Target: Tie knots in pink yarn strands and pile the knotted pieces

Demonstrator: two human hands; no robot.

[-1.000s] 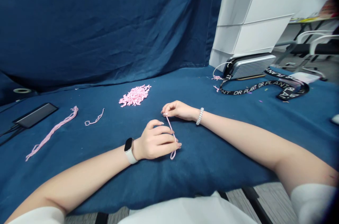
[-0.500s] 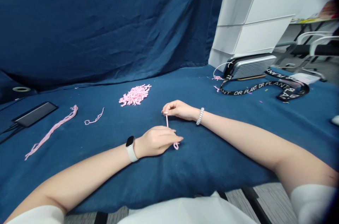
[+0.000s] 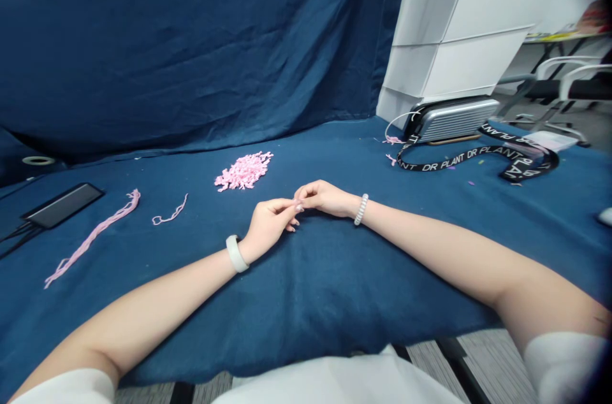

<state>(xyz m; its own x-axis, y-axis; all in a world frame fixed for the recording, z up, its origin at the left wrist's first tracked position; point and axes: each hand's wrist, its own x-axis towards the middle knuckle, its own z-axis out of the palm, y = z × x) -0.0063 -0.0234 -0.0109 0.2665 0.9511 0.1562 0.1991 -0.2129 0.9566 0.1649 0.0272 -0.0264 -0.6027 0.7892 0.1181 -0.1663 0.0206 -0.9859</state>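
Observation:
The fingertips of my left hand (image 3: pixel 268 222) and my right hand (image 3: pixel 327 198) meet above the blue cloth (image 3: pixel 335 289). Both hands are closed in a pinch on a short piece of pink yarn, which the fingers now almost wholly hide. Beyond them lies a heap of small knotted pink yarn pieces (image 3: pixel 243 171). A single looped pink strand (image 3: pixel 171 213) rests left of my left hand. Farther left, a bundle of long pink yarn strands (image 3: pixel 95 235) stretches slantwise over the cloth.
On the far left sits a black power bank (image 3: pixel 64 205) with cables. A silver ribbed case (image 3: pixel 452 120) and a black lettered lanyard (image 3: pixel 449 162) are at the back right, with pink scraps (image 3: pixel 393 140) beside them. Blue fabric (image 3: pixel 191 41) hangs behind.
My left hand has moved up and away from me to my right hand's fingertips. The yarn that stretched between the hands is now hidden in the fingers. My right hand stays nearly still.

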